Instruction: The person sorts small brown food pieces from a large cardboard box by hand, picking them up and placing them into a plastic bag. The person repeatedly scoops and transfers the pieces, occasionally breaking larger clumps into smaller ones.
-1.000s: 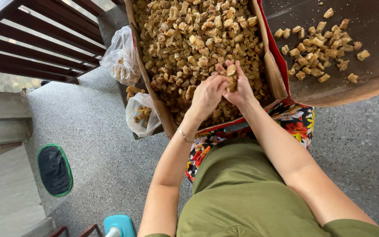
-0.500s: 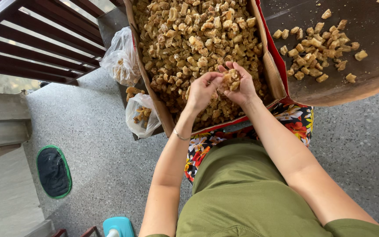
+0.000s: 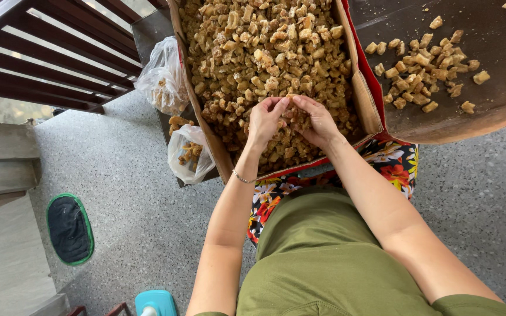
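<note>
left hand [image 3: 265,120], right hand [image 3: 318,120]: both pinch brown crusty chunks [image 3: 265,52] in open cardboard box [image 3: 365,105] | beside: two clear plastic bags [image 3: 187,153]; dark wooden tray [image 3: 469,117]; green-rimmed mat [image 3: 69,228]

A dark round tray [image 3: 499,99] at upper right carries a loose scatter of pale brown chunks [image 3: 426,61], its edge just beside a floral cloth [image 3: 396,167] in red, yellow and white. Two clear plastic bags [image 3: 162,76] holding a few brown pieces sit at the left, one above the other, the lower bag [image 3: 190,153] resting against a grey metal tray [image 3: 150,35]. Dark wooden slats [image 3: 42,58] run across the upper left corner. On the speckled grey floor [image 3: 136,222] lies a black oval mat with a green rim [image 3: 69,229], well apart from the bags, beside a pale concrete step [image 3: 4,158]. A turquoise object [image 3: 155,302] shows at the bottom edge.
</note>
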